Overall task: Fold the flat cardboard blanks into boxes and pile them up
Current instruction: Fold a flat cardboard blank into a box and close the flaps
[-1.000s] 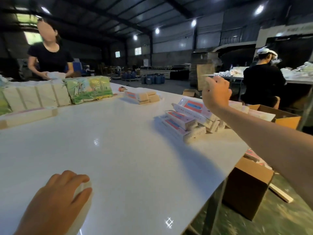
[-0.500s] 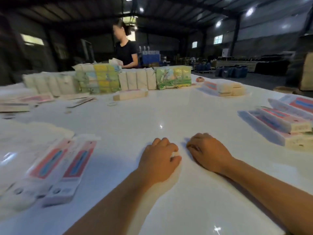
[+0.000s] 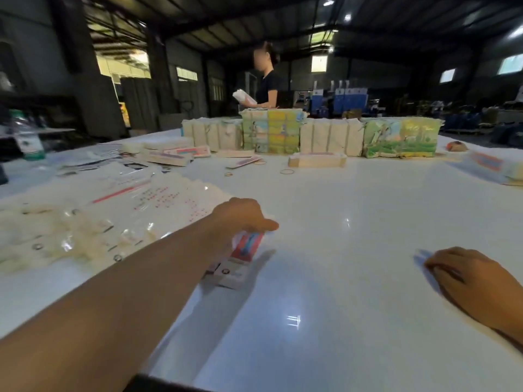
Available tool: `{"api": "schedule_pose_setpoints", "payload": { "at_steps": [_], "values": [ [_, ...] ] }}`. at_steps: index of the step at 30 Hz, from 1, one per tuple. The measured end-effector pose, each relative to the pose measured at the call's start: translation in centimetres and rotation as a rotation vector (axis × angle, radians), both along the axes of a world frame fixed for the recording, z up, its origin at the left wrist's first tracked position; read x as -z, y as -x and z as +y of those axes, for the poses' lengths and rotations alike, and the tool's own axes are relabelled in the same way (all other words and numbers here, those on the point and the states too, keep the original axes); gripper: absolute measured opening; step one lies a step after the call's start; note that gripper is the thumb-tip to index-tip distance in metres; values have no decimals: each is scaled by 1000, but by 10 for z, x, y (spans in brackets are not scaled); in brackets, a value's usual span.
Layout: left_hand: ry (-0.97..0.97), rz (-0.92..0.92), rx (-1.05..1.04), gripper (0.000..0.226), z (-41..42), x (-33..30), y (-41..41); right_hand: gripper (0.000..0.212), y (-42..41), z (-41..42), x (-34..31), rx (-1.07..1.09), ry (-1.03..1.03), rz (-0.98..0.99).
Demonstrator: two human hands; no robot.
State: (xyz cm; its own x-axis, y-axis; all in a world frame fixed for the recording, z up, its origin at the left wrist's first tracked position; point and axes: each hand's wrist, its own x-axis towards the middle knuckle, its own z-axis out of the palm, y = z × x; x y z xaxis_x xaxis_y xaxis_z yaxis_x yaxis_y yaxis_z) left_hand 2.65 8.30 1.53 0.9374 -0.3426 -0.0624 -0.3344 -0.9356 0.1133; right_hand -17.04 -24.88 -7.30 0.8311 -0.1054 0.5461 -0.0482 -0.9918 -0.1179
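Flat blank held at desk centre-left by left hand.
Left hand (image 3: 240,215) is laid over far end of red-and-white cardboard blank (image 3: 240,257) on white desk (image 3: 325,278); fingers hidden, thumb out, so grip can't be told. Right hand (image 3: 467,278) rests on desk w/ fingers loosely curled, nothing held. Bundled blank stacks (image 3: 311,134) are lined along far edge.

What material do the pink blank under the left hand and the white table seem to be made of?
Blank: seemingly thin printed cardboard with a slight sheen; it lies flat, with pink and white print. The left hand is on it; the grip is blurred.
Table: a hard, glossy white top, perhaps laminate or painted board; ceiling lights reflect sharply in it.
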Motion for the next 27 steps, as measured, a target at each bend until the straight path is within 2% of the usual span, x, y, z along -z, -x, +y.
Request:
{"api": "schedule_pose_setpoints", "payload": {
  "at_steps": [3, 6, 13, 15, 17, 19, 22, 27],
  "values": [
    [-104, 122, -63, 63, 15, 14, 1, 30, -1, -5, 4, 17, -9, -8],
    [-6, 166, -125, 71, 11, 16, 7, 29, 2, -2, 2, 23, -41, -14],
    [175, 364, -222, 69, 4, 2, 18, 21, 11, 12, -5, 69, -63, -8],
    [199, 316, -218, 57, 0, 0, 17, 21, 15, 17, -11, 71, -73, -7],
    [250, 179, -221, 43, -11, -3, 12, 27, 18, 21, -15, 80, -75, -13],
    [375, 62, -232, 34, -28, -5, 9, 29, 20, 25, -17, 81, -88, 13],
    [567, -28, -101, 18, -67, -6, 27, 29, 19, 26, -19, 70, -108, 62],
    [658, 19, 319, 14, -124, 19, 86, 21, 19, 29, -23, 132, -153, 121]
  ]
}}
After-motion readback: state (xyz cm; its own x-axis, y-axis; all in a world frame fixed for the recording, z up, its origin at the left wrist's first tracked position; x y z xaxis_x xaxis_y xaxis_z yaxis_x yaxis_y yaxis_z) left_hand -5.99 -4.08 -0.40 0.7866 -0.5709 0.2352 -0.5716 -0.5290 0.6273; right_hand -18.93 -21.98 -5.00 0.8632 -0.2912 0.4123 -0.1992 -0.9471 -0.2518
